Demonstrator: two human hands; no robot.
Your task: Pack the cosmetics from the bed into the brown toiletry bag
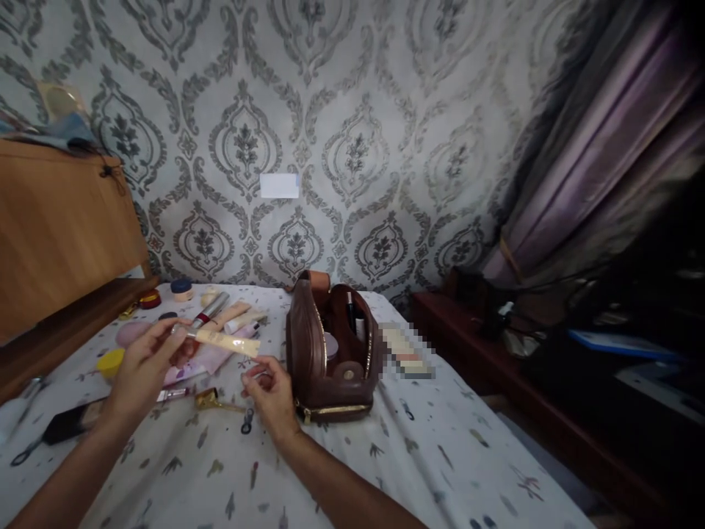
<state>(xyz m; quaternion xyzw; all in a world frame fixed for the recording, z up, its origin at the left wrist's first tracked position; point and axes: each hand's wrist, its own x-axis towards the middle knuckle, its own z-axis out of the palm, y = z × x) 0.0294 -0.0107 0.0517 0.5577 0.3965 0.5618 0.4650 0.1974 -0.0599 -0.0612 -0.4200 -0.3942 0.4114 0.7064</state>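
Observation:
My left hand (142, 360) pinches a small pale yellow cosmetic tube (228, 342) by its silver cap end. The tube points to the right, above the bed sheet. Just below its flat end is my right hand (276, 400), fingers loosely curled and parted, with nothing visible in them. Beside that hand stands a brown makeup bag (305, 353), unzipped, with a black-capped item (351, 310) and a round lilac item (330, 345) inside. Behind my left hand, a silver tube with a red band (211, 311) lies among other cosmetics.
On the patterned sheet (308, 477) lie a yellow round item (110, 363), a dark-lidded jar (181, 289), a black bottle (71, 421) and a gold piece (207, 398). A blurred-out item (408, 353) is right of the bag. A wooden headboard (66, 220) borders the left.

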